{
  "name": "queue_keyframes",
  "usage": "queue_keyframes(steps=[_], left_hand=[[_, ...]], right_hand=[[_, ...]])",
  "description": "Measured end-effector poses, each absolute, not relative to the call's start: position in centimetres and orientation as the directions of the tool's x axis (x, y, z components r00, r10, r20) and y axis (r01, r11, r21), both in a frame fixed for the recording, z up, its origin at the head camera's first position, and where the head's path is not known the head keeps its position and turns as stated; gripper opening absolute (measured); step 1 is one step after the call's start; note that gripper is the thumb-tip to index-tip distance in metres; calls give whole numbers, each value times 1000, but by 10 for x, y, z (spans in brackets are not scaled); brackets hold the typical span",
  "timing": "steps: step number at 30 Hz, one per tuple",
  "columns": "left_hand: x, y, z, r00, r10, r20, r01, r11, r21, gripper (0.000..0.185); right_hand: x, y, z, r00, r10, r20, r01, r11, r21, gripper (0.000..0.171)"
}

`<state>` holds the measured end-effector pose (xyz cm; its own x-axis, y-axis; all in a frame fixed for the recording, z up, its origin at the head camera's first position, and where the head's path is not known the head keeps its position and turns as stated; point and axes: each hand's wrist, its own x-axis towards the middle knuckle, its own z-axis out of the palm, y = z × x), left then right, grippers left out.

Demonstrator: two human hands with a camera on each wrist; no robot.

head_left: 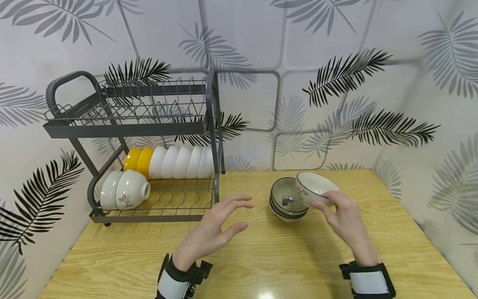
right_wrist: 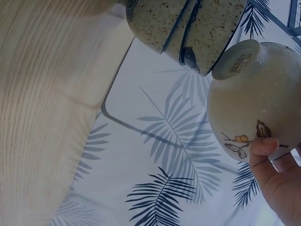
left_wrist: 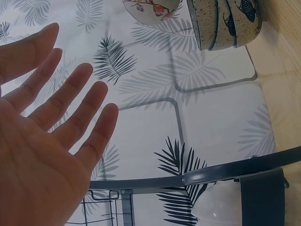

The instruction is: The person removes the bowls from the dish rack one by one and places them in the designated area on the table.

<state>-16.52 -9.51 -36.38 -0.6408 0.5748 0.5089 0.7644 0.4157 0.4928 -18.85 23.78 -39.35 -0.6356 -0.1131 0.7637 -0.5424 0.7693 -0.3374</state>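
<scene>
My right hand [head_left: 337, 209] holds a cream bowl [head_left: 315, 188] with a small flower print, tilted, just above and to the right of a stack of speckled bowls [head_left: 286, 204] on the wooden table [head_left: 261, 257]. In the right wrist view the thumb [right_wrist: 263, 150] presses the cream bowl [right_wrist: 256, 99] on its outer wall, beside the speckled stack [right_wrist: 188, 28]. My left hand [head_left: 218, 226] hovers open over the table, fingers spread, between the dish rack [head_left: 149, 166] and the stack. The left wrist view shows its open palm [left_wrist: 47, 141] holding nothing.
The grey two-tier dish rack stands at the back left. Its lower tier holds two yellow bowls [head_left: 138, 160], several white bowls [head_left: 183, 161] on edge, and two cream bowls [head_left: 125, 190] in front. Its upper tier [head_left: 127, 112] holds nothing. Leaf-patterned walls close the table's back and sides.
</scene>
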Motion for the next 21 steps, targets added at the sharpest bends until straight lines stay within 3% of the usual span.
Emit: queue_keyframes(steps=[21], left_hand=[[-166,-96,-363,-641,578,505,763,411,499,36]], right_hand=[[-190,251,-396,-662,-50,748,-470,804,-363,20]])
